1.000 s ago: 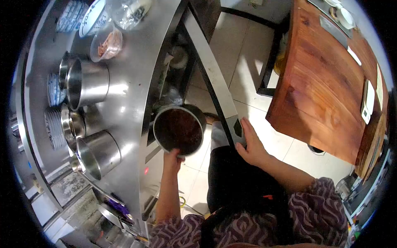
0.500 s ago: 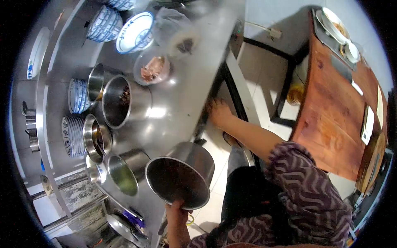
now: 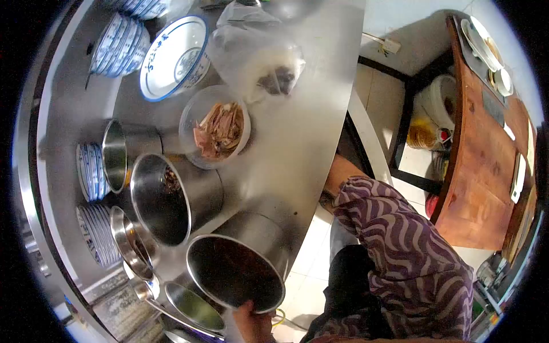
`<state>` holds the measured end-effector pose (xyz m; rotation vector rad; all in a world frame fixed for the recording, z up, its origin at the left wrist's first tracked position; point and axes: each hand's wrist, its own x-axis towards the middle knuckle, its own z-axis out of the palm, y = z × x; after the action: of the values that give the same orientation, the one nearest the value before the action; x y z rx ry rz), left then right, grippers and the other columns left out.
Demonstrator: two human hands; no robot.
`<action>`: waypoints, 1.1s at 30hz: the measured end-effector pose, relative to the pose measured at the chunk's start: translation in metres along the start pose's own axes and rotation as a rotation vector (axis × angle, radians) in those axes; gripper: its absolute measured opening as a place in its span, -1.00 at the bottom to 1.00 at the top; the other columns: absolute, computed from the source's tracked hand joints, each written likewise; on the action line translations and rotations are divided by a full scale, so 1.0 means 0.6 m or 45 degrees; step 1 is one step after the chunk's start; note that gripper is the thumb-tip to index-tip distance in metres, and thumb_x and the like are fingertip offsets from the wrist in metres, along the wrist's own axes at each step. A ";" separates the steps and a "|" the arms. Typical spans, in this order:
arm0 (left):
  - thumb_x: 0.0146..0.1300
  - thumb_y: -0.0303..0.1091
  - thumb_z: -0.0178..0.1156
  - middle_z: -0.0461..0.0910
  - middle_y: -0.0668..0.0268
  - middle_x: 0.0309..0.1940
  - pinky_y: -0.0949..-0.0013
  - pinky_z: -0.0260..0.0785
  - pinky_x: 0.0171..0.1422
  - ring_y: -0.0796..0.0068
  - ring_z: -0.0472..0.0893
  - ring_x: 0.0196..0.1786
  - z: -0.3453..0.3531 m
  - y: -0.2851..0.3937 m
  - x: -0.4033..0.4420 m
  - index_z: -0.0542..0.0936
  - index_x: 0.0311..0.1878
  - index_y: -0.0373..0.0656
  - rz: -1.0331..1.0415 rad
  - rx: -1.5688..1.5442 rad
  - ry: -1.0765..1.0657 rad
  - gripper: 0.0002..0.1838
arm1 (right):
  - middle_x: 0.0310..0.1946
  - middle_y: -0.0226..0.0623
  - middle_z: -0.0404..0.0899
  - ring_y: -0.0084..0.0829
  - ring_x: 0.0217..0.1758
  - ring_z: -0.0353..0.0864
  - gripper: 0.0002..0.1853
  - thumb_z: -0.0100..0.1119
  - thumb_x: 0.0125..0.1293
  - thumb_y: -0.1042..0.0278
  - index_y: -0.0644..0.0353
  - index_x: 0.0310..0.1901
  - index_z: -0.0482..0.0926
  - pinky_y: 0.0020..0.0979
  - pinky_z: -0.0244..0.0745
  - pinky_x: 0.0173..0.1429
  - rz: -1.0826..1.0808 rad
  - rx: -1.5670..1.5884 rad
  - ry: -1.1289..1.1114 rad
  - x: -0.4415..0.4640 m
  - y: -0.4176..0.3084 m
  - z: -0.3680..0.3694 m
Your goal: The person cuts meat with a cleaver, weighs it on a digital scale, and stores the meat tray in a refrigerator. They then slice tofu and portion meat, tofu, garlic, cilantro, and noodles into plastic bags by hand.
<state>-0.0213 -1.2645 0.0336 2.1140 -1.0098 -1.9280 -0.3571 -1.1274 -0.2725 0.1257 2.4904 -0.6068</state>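
Head view: my left hand (image 3: 253, 324) clasps the nearest rim (image 3: 273, 308) of the steel pot (image 3: 264, 231), likely heavy, slick; hidden right hand, I can't tell.

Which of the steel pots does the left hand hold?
The big pot nearest the counter's front edge: the left hand grips its rim; the other steel pots stand untouched.

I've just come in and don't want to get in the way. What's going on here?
A person's left hand grips the rim of a big steel pot by the edge of the steel counter. The right forearm reaches past that edge, with the right hand out of sight. On the counter stand another steel pot and a plastic tub of meat.
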 end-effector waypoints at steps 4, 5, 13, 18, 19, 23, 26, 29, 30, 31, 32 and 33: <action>0.07 -0.39 0.18 0.49 0.14 -0.26 0.14 0.42 -0.25 0.24 0.50 -0.29 0.086 0.029 -0.087 0.45 -0.07 -0.26 0.143 0.175 0.058 -0.66 | 0.22 0.03 0.26 -0.10 0.31 0.21 -0.42 0.00 0.21 0.24 0.32 0.24 0.21 -0.11 0.11 0.34 0.081 0.159 0.048 0.005 0.012 0.010; 0.04 -0.36 0.20 0.49 0.15 -0.26 0.13 0.42 -0.25 0.22 0.50 -0.29 0.080 0.023 -0.082 0.45 -0.07 -0.24 0.194 0.209 0.026 -0.64 | 0.22 0.03 0.26 -0.11 0.31 0.21 -0.41 0.01 0.21 0.24 0.32 0.24 0.20 -0.11 0.11 0.34 0.093 0.201 0.058 0.005 0.014 0.012; -0.10 -0.13 0.25 0.55 0.27 -0.31 0.32 0.42 -0.46 0.27 0.54 -0.45 0.009 0.001 -0.018 0.46 -0.06 -0.05 0.356 -0.034 0.227 -0.52 | 0.22 0.03 0.25 -0.12 0.31 0.22 -0.35 0.08 0.17 0.23 0.31 0.26 0.15 -0.14 0.13 0.34 0.200 0.514 0.141 0.002 0.028 0.033; -0.06 -0.13 0.26 0.55 0.29 -0.37 0.36 0.31 -0.56 0.33 0.48 -0.54 0.046 0.001 -0.033 0.49 -0.09 -0.10 0.506 0.043 0.171 -0.55 | 0.23 0.03 0.25 -0.12 0.30 0.23 -0.30 0.13 0.15 0.23 0.30 0.28 0.12 -0.16 0.14 0.33 0.294 0.722 0.195 0.008 0.034 0.038; -0.05 -0.13 0.26 0.54 0.29 -0.39 0.37 0.28 -0.58 0.35 0.46 -0.55 0.063 -0.003 -0.037 0.50 -0.10 -0.11 0.586 -0.012 0.164 -0.57 | 0.23 0.03 0.24 -0.13 0.30 0.23 -0.29 0.14 0.15 0.23 0.30 0.28 0.11 -0.16 0.15 0.33 0.319 0.756 0.197 0.007 0.035 0.040; -0.10 -0.18 0.31 0.53 0.17 -0.24 0.07 0.43 -0.23 0.10 0.53 -0.25 0.100 0.004 -0.102 0.48 -0.10 -0.13 0.404 0.234 0.001 -0.54 | 0.23 0.04 0.24 -0.13 0.30 0.23 -0.26 0.18 0.13 0.23 0.30 0.30 0.09 -0.18 0.16 0.33 0.418 0.869 0.200 0.011 0.040 0.045; -0.17 -0.11 0.35 0.54 0.18 -0.24 0.05 0.44 -0.20 0.04 0.54 -0.22 0.057 0.006 -0.065 0.50 -0.12 -0.09 0.441 0.231 0.054 -0.50 | 0.23 0.04 0.24 -0.14 0.30 0.23 -0.23 0.21 0.12 0.23 0.29 0.31 0.07 -0.19 0.16 0.33 0.479 0.924 0.205 0.014 0.046 0.048; -0.21 -0.12 0.38 0.55 0.18 -0.28 0.06 0.45 -0.19 0.02 0.54 -0.21 0.071 0.001 -0.085 0.53 -0.20 -0.07 0.449 0.246 0.220 -0.55 | 0.23 0.04 0.23 -0.14 0.30 0.24 -0.20 0.24 0.11 0.23 0.29 0.32 0.05 -0.20 0.17 0.33 0.521 0.961 0.202 0.014 0.048 0.052; -0.16 -0.14 0.36 0.55 0.17 -0.30 0.08 0.45 -0.19 0.03 0.54 -0.23 0.083 -0.005 -0.094 0.54 -0.23 -0.10 0.485 0.199 0.216 -0.59 | 0.23 0.04 0.23 -0.14 0.30 0.24 -0.19 0.25 0.10 0.23 0.29 0.32 0.04 -0.21 0.17 0.33 0.531 0.971 0.200 0.014 0.048 0.051; -0.12 -0.16 0.34 0.56 0.15 -0.33 0.09 0.45 -0.18 0.03 0.55 -0.25 0.098 -0.013 -0.103 0.55 -0.26 -0.12 0.517 0.154 0.211 -0.64 | 0.23 0.04 0.23 -0.14 0.29 0.24 -0.18 0.26 0.10 0.23 0.29 0.32 0.03 -0.21 0.18 0.33 0.537 0.981 0.198 0.012 0.049 0.050; -0.07 -0.17 0.32 0.56 0.14 -0.36 0.10 0.45 -0.18 0.04 0.55 -0.27 0.104 -0.019 -0.109 0.55 -0.28 -0.14 0.548 0.110 0.205 -0.68 | 0.23 0.04 0.23 -0.14 0.29 0.24 -0.17 0.27 0.09 0.23 0.28 0.33 0.03 -0.21 0.18 0.33 0.537 0.997 0.190 0.009 0.050 0.049; -0.07 -0.18 0.29 0.55 0.16 -0.33 0.18 0.40 -0.32 0.14 0.54 -0.36 0.098 -0.021 -0.097 0.52 -0.20 -0.13 0.539 0.012 0.176 -0.63 | 0.23 0.04 0.23 -0.15 0.29 0.24 -0.16 0.27 0.09 0.23 0.28 0.33 0.02 -0.22 0.18 0.33 0.543 1.006 0.192 0.006 0.052 0.047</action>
<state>-0.0688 -1.2033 0.0657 1.8191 -1.3083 -1.5567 -0.3391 -1.1124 -0.3074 0.9936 2.1070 -1.3776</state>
